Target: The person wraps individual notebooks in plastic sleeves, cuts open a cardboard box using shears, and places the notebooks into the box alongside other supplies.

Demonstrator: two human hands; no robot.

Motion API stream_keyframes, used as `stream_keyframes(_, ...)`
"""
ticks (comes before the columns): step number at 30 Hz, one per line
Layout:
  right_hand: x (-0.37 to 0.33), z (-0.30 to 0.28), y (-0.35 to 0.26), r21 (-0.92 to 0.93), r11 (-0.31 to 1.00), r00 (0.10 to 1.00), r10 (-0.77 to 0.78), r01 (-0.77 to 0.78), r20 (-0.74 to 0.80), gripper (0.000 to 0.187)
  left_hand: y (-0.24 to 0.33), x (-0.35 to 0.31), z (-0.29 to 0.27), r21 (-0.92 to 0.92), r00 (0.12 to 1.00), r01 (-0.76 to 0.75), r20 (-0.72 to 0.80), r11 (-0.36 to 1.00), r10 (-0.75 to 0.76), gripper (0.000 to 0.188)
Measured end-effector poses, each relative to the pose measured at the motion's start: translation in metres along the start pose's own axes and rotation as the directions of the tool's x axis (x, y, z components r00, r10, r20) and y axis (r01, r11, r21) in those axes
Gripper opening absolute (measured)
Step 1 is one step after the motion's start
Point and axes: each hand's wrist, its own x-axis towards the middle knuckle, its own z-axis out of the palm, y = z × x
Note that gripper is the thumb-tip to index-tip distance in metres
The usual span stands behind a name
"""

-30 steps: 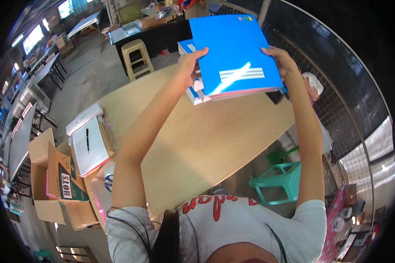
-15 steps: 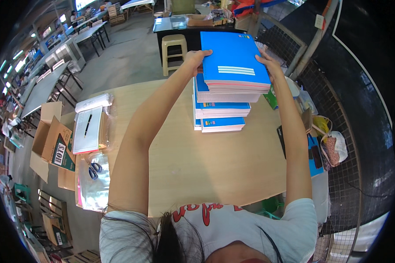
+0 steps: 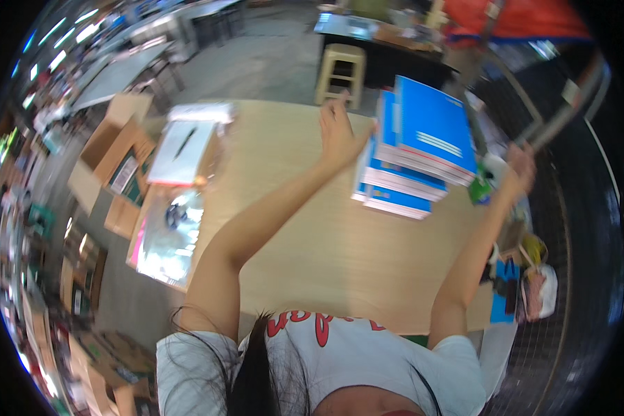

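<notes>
A tall pile of blue-covered notebooks (image 3: 433,125) stands at the far right of the table, its layers unevenly stacked and the top bundle set slightly askew. To the left of the pile, my left hand (image 3: 338,132) is open, fingers raised and thumb pointing toward the notebooks; whether the thumb touches them I cannot tell. My right hand (image 3: 520,170) is off the pile on its right side, blurred by motion, with loosely parted fingers and nothing visible in them.
The wooden table (image 3: 312,256) spreads before me. At its left lie a white pad (image 3: 182,152) with a black pen (image 3: 186,141), and scissors (image 3: 178,213) on clear plastic. An open carton (image 3: 114,156) stands beyond its left edge. A wire mesh wall (image 3: 541,333) runs along the right.
Both hands have let go of the top notebook bundle, which now rests on the pile. They have moved apart, left and right. The view has shifted, with some blur.
</notes>
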Motion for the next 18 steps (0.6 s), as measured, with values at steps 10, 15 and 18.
stream_keyframes(10,-0.293,0.076,-0.303,0.892,0.403,0.971,0.195,-0.206,0.136,0.038,-0.087,-0.264,-0.415,0.51,0.997,-0.082,0.049,0.856,0.067,0.092)
stream_keyframes(15,-0.4,0.169,-0.455,0.841,0.419,0.933,0.046,-0.343,0.358,0.038,-0.141,-0.342,-0.582,0.52,0.875,0.427,-0.444,0.74,-0.193,0.096)
stream_keyframes(18,-0.447,0.221,-0.543,0.786,0.489,0.866,-0.112,-0.379,0.487,0.029,-0.167,-0.367,-0.651,0.502,0.811,0.534,-0.532,0.681,-0.244,0.097)
